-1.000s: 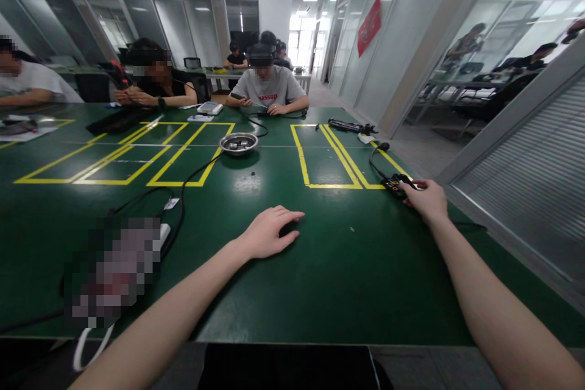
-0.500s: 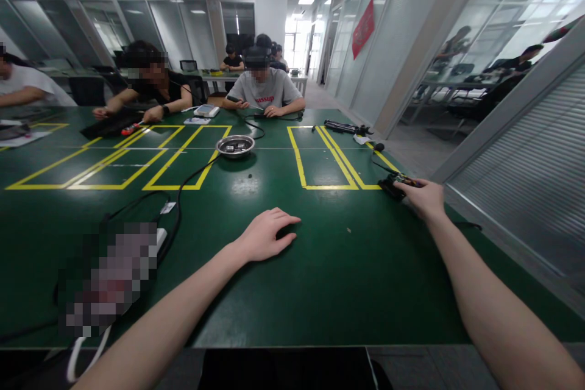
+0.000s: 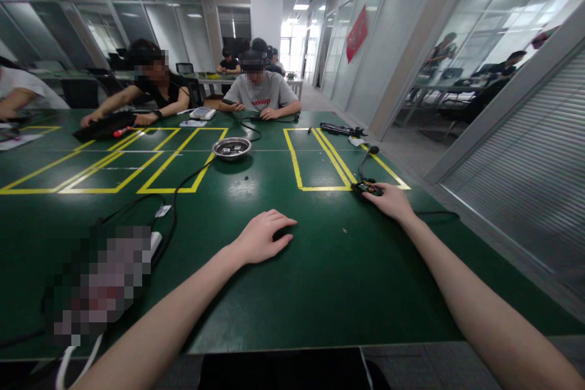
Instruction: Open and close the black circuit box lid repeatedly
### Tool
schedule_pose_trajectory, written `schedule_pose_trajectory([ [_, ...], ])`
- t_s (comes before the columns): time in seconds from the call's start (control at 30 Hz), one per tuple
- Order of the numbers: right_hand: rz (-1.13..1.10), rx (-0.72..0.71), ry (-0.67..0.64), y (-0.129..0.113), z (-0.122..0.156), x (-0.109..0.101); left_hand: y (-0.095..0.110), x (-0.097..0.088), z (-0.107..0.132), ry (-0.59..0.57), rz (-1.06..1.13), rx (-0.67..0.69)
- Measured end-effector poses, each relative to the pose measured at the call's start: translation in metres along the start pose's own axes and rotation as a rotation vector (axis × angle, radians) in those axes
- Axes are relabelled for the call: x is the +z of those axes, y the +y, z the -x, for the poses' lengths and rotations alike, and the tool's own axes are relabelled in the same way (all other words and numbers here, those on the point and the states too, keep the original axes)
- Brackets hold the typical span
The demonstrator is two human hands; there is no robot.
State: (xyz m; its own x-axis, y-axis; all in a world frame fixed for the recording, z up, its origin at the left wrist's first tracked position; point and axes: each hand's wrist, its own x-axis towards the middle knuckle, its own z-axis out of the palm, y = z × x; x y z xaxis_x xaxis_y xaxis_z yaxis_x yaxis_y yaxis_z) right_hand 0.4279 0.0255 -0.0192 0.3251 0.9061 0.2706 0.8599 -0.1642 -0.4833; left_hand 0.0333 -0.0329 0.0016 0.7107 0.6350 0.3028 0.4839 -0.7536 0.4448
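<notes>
My right hand [image 3: 393, 200] grips a small black electronic device [image 3: 364, 189] with bits of circuit board and coloured wires showing. The device sits by the near corner of the yellow tape strips, and I cannot tell whether it touches the table. From it a black cord runs up to a round black piece [image 3: 373, 150]. Another black cable [image 3: 436, 213] trails off to the right behind my wrist. My left hand [image 3: 265, 235] rests on the green table [image 3: 320, 292], holding nothing, its thumb and fingers apart.
A steel bowl [image 3: 231, 148] with small metal parts stands mid-table. Black folded tool-like gear [image 3: 342, 130] lies at the far right. A blurred-out object with a white end [image 3: 156, 244] and cables lies to the left. Across the table sit several people, one in a grey shirt [image 3: 262, 92].
My right hand has brought the black device leftward across the table, away from the right edge. My left hand stays in place. The view has shifted slightly.
</notes>
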Motion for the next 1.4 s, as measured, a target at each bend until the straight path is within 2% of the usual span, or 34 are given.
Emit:
schedule_pose_trajectory([
  [0.07,-0.064,-0.133,-0.143,-0.032,0.016,0.008,0.000,-0.001,0.000,0.009,-0.001,-0.006],
  [0.23,-0.335,-0.760,-0.447,-0.112,0.077,0.030,0.002,-0.002,0.000,0.129,-0.011,0.005],
  [0.33,-0.430,-0.932,-0.579,-0.136,0.105,0.035,0.005,-0.004,0.000,0.050,-0.022,0.025],
  [0.43,-0.512,-0.954,-0.597,-0.139,0.112,0.034,0.008,-0.008,-0.001,-0.034,-0.042,0.008],
  [0.57,-0.626,-0.895,-0.556,-0.133,0.108,0.030,0.006,-0.010,0.000,-0.042,-0.068,-0.005],
  [0.7,-0.573,-0.822,-0.520,-0.134,0.107,0.031,-0.002,-0.004,0.002,-0.017,-0.081,-0.007],
  [0.8,-0.536,-0.818,-0.466,-0.136,0.109,0.034,-0.006,0.000,0.002,-0.002,-0.085,-0.010],
  [0.9,-0.518,-0.789,-0.421,-0.137,0.110,0.037,-0.006,0.001,0.001,-0.026,-0.058,-0.001],
  [1.07,-0.494,-0.802,-0.431,-0.133,0.105,0.031,-0.004,-0.002,-0.001,-0.054,-0.010,0.002],
  [1.27,-0.470,-0.856,-0.478,-0.112,0.080,0.020,-0.002,-0.003,0.000,-0.006,-0.009,-0.047],
  [1.4,-0.501,-0.848,-0.540,-0.109,0.078,0.022,-0.004,0.000,0.000,0.010,-0.010,-0.053],
])
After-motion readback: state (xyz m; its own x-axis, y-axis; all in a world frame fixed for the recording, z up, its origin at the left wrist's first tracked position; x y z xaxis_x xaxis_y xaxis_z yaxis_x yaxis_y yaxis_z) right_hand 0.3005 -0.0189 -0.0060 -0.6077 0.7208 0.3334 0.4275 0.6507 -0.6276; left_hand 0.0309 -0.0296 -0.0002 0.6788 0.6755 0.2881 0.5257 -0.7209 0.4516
